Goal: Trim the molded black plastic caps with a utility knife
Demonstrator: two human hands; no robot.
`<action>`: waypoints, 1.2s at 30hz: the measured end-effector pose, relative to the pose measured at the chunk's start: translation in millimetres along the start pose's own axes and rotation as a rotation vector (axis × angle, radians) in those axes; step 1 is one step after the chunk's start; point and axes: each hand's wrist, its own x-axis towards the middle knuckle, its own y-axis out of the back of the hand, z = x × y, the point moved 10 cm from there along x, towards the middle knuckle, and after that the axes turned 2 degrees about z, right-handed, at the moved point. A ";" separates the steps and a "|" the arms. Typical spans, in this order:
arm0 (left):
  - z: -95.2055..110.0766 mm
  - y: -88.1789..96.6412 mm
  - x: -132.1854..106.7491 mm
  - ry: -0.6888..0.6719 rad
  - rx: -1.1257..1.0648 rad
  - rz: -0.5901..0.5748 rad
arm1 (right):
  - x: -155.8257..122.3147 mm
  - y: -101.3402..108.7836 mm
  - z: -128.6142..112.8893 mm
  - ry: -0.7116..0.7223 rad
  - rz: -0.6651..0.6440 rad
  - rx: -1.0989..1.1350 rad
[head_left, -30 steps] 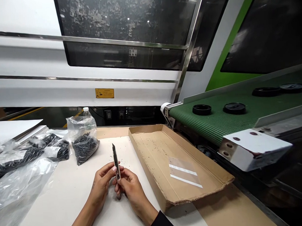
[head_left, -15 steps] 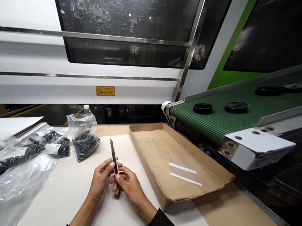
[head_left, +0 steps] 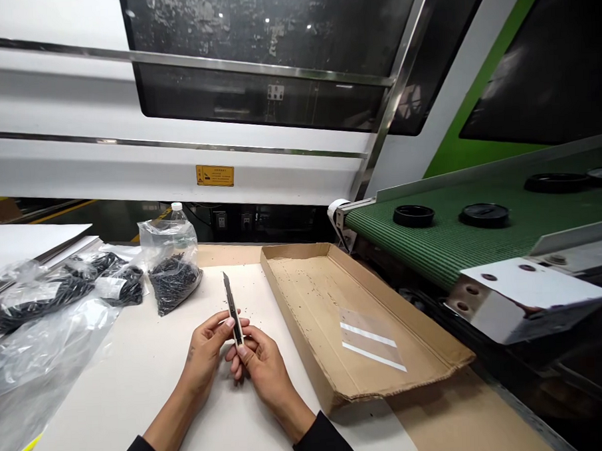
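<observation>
A slim utility knife (head_left: pixel 231 307) points up and away from me, its dark blade out at the far end. My left hand (head_left: pixel 208 349) pinches the knife's body from the left with thumb and fingers. Lower down on the handle, my right hand (head_left: pixel 262 363) grips it between thumb and curled fingers. Both hands are above the pale table surface (head_left: pixel 152 365). Just right of them lies a shallow cardboard tray (head_left: pixel 306 348), with dark specks and a clear plastic piece (head_left: pixel 370 339) with two white strips inside.
At the back left stand a bag of small black parts (head_left: pixel 172 281) and a bottle (head_left: pixel 178 214). More bags of black pieces (head_left: pixel 45 296) lie farther left. A green conveyor belt (head_left: pixel 432 250) carrying black round parts (head_left: pixel 484 215) runs along the right, with a metal block (head_left: pixel 528 302) at its end.
The whole view has shifted slightly, so the hands and knife appear a little farther right. Both hands keep hold of the knife. The black round parts appear farther right too.
</observation>
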 end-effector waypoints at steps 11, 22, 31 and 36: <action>0.6 1.9 1.6 -0.010 0.018 0.000 | 0.5 2.9 3.4 -0.021 0.013 -0.005; 0.7 6.5 4.0 -0.005 0.015 0.017 | 0.0 0.9 13.0 -0.076 0.009 -0.051; -1.5 2.8 2.4 0.010 -0.008 -0.016 | 0.5 4.1 7.8 -0.069 0.050 -0.128; -5.3 3.3 3.0 0.009 -0.002 -0.017 | 1.2 8.6 9.7 -0.073 0.064 -0.144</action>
